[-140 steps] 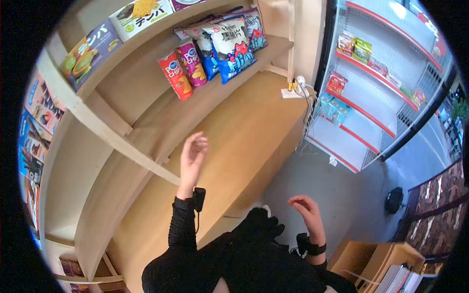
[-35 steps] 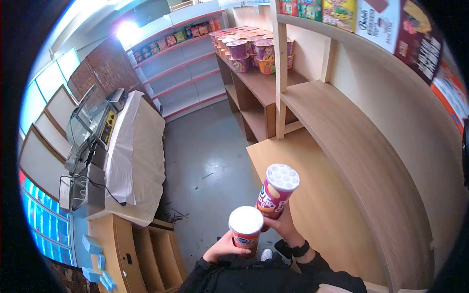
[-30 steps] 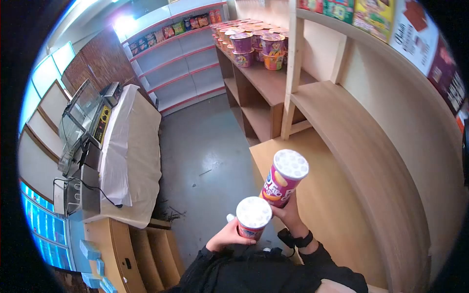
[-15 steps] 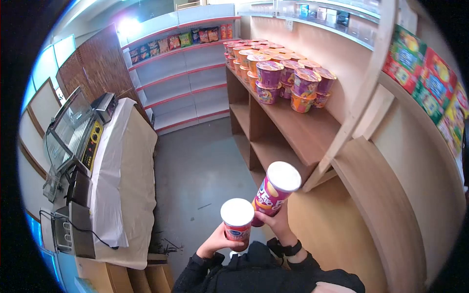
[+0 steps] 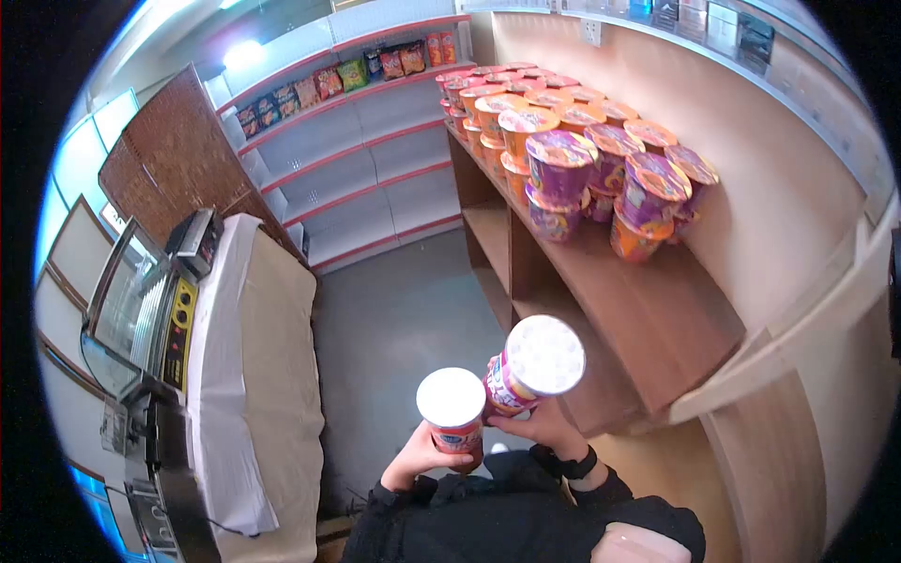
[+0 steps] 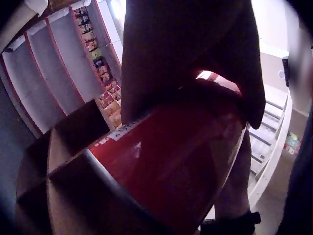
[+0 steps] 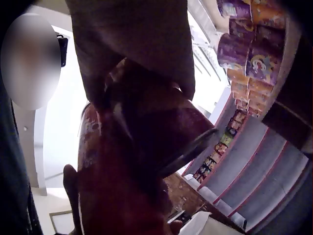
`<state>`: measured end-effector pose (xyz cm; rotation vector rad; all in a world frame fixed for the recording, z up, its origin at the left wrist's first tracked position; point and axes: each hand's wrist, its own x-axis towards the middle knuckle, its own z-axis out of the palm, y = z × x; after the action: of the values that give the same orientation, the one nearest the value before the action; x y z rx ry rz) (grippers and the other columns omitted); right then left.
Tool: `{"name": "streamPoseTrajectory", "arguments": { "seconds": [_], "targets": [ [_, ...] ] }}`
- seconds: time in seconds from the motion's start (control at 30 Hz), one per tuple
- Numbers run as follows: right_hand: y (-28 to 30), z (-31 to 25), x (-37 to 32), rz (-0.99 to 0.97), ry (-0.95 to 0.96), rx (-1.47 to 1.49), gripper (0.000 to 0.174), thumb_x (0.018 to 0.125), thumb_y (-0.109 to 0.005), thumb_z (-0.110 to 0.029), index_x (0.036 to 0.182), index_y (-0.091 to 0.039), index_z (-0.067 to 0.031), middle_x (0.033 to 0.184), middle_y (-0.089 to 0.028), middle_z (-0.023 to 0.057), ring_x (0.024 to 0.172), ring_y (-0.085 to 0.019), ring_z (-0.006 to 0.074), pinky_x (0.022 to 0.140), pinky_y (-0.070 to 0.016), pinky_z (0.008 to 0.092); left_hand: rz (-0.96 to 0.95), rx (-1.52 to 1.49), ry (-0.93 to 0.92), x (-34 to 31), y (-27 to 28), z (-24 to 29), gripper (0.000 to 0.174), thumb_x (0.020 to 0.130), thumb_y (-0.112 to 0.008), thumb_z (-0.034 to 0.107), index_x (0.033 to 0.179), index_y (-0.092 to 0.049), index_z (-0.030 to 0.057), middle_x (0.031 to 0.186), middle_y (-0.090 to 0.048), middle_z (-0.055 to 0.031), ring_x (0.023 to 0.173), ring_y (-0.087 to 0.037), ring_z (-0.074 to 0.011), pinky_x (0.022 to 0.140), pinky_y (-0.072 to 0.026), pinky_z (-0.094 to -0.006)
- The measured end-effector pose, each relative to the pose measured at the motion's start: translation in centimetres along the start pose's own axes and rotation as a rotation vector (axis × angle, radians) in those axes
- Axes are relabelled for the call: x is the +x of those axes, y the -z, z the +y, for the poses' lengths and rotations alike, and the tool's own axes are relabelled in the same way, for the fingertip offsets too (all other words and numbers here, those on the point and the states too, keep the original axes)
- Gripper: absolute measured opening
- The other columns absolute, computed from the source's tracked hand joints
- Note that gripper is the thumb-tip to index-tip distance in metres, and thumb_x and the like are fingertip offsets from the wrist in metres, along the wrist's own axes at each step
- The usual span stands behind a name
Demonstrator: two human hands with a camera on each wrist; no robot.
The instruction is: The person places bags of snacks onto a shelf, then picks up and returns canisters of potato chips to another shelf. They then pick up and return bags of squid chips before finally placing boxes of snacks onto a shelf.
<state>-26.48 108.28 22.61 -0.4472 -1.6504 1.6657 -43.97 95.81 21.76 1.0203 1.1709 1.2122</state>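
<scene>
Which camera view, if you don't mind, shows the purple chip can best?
The head view: the purple chip can shows lid and label clearly. Right wrist: dark, half hidden by the right hand. Left wrist: only the red can.

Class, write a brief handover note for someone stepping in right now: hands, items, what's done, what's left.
Left hand grips the red can, upright.
Right hand grips the purple can, tilted, close beside the red one.
Done: both cans are in hand.
Left: neither can stands on a shelf yet. The wooden shelf ahead has bare board in front of the noodle cups, which looks like a possible spot.
</scene>
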Motion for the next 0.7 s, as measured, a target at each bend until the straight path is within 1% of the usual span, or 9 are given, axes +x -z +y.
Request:
{"name": "streamPoseTrajectory", "arguments": {
  "seconds": [0.1, 0.13, 0.17, 0.27, 0.43, 0.5, 0.57, 0.6, 0.7],
  "targets": [
    [0.1, 2.8, 4.4, 0.003, 0.043, -0.014, 0.066, 0.063, -0.081, -0.018, 0.119, -0.049, -0.0007, 0.116, -0.054, 0.0125, 0.11, -0.051, 0.0212, 0.092, -0.0411, 0.0362, 0.016, 0.003, 0.004, 3.1, 2.8, 0.6, 0.076, 0.059, -0.083, 0.016, 0.122, -0.043, 0.0014, 0.113, -0.055, -0.0102, 0.107, -0.052, -0.0216, 0.093, -0.042, -0.037],
    [0.3, 3.3, 5.6, -0.059, -0.051, -0.069, 0.078, 0.062, -0.082, -0.021, 0.125, -0.04, -0.0003, 0.121, -0.049, 0.0147, 0.113, -0.047, 0.0232, 0.095, -0.0382, 0.0381, 0.031, -0.02, 0.008, 3.8, 3.6, 0.9, 0.076, 0.059, -0.082, 0.016, 0.122, -0.043, 0.0013, 0.115, -0.055, -0.0109, 0.108, -0.052, -0.0221, 0.094, -0.0418, -0.0378],
    [0.2, 4.3, 6.6, -0.073, -0.048, -0.07, 0.078, 0.062, -0.082, -0.021, 0.125, -0.04, -0.0003, 0.121, -0.049, 0.0147, 0.113, -0.047, 0.0232, 0.095, -0.0382, 0.0381, 0.042, -0.022, 0.001, 4.4, 4.7, 0.5, 0.076, 0.059, -0.082, 0.016, 0.122, -0.043, 0.0013, 0.115, -0.055, -0.0109, 0.108, -0.052, -0.0221, 0.094, -0.0418, -0.0378],
    [-0.1, 7.4, 10.4, -0.09, -0.165, -0.048, 0.098, 0.061, -0.082, -0.024, 0.133, -0.02, -0.0009, 0.129, -0.038, 0.0189, 0.122, -0.038, 0.0275, 0.1, -0.032, 0.0395, 0.028, -0.1, 0.056, 6.6, 8.4, -1.5, 0.078, 0.06, -0.082, 0.016, 0.124, -0.041, 0.0014, 0.117, -0.054, -0.0109, 0.11, -0.051, -0.0212, 0.094, -0.0409, -0.0372],
    [-2.7, 8.9, 17.7, 0.052, -0.117, -0.018, 0.102, 0.063, -0.081, -0.02, 0.135, -0.011, -0.0018, 0.129, -0.037, 0.0176, 0.121, -0.039, 0.0278, 0.1, -0.0321, 0.0389, 0.082, -0.22, 0.037, 11.3, 14.1, -0.7, 0.077, 0.061, -0.081, 0.014, 0.125, -0.041, 0.0026, 0.116, -0.054, -0.0101, 0.108, -0.052, -0.0206, 0.093, -0.0416, -0.0361],
    [-3.2, 10.1, 21.0, 0.046, -0.089, -0.146, 0.1, 0.063, -0.081, -0.019, 0.135, -0.012, -0.0031, 0.129, -0.038, 0.0173, 0.12, -0.041, 0.0268, 0.098, -0.0349, 0.0387, 0.065, -0.141, 0.053, 13.1, 17.5, -0.3, 0.077, 0.061, -0.082, 0.016, 0.124, -0.041, 0.0029, 0.115, -0.055, -0.0091, 0.107, -0.053, -0.0203, 0.092, -0.0421, -0.0362],
    [-4.4, 10.9, 24.5, 0.011, -0.153, -0.031, 0.098, 0.064, -0.081, -0.019, 0.134, -0.014, -0.0042, 0.129, -0.038, 0.0165, 0.12, -0.041, 0.0257, 0.098, -0.0353, 0.0385, 0.077, -0.189, 0.071, 14.6, 20.5, 1.0, 0.077, 0.057, -0.082, 0.013, 0.123, -0.044, 0.0027, 0.114, -0.057, -0.0083, 0.107, -0.053, -0.0203, 0.094, -0.0403, -0.0355],
    [-5.3, 11.5, 26.5, 0.029, -0.066, -0.081, 0.094, 0.064, -0.081, -0.018, 0.133, -0.018, -0.0044, 0.128, -0.039, 0.0155, 0.119, -0.041, 0.0248, 0.097, -0.0363, 0.0381, 0.1, -0.182, 0.043, 15.3, 22.2, 1.1, 0.077, 0.057, -0.082, 0.012, 0.123, -0.043, 0.0027, 0.114, -0.056, -0.0088, 0.106, -0.053, -0.021, 0.094, -0.0406, -0.0366],
    [-8.3, 11.6, 32.8, -0.031, -0.07, -0.101, 0.089, 0.064, -0.081, -0.018, 0.13, -0.023, -0.0042, 0.126, -0.04, 0.015, 0.118, -0.042, 0.0242, 0.096, -0.037, 0.0378, 0.174, -0.14, 0.0, 16.7, 27.0, 2.1, 0.078, 0.059, -0.083, 0.017, 0.123, -0.04, 0.0031, 0.114, -0.055, -0.0084, 0.106, -0.053, -0.0205, 0.091, -0.0427, -0.0358]
  ]
}}
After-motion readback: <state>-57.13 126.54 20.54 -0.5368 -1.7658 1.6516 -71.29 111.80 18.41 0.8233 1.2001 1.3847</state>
